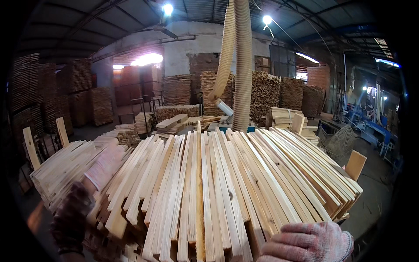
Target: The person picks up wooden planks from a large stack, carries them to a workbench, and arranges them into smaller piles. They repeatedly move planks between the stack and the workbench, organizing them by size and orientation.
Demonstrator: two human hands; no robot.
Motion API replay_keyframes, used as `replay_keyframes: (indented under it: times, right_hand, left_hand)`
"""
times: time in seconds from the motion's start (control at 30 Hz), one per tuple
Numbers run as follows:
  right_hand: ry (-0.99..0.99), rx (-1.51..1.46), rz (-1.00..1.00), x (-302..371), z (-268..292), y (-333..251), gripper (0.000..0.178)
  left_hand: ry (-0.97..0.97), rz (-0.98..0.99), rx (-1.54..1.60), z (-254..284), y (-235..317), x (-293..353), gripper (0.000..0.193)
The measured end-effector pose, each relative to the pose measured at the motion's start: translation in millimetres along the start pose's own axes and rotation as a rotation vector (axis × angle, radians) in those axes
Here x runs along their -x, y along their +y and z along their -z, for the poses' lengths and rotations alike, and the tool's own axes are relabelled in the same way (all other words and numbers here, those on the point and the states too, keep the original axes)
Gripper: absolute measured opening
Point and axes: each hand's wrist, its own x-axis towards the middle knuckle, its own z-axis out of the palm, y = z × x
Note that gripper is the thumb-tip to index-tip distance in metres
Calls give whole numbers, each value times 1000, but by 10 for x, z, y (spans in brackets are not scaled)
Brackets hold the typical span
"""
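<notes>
Take likely light, stiff wooden strips (231, 187) by near ends, with unclear hold by half-curled right hand (307, 243), blurred left hand (104, 164)

Wooden slats (216, 183) run cream to honey-yellow, with dark knots. The right glove (307, 242) is mottled white and pink, the left glove (104, 167) pinkish white, the left sleeve (72, 214) dark reddish-brown. 2 ribbed hoses (242, 65) are beige; machinery (371, 136) blue.

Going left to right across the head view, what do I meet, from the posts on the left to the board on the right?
Outer left post → inner left post → gloved left hand → darker yellow strip → thick vertical hose → gloved right hand → short upright board.
</notes>
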Motion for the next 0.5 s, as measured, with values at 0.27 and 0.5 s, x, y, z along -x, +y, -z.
replay_keyframes:
  times: [0.27,0.5]
  right_hand:
    - [-88,186,-112,-126,-60,10,59]
    - [514,495,-641,-33,-236,-440,86]
  left_hand:
    - [34,34,725,-605,-826,-279,46]
    - [32,-82,559,-785,-802,-483,34]
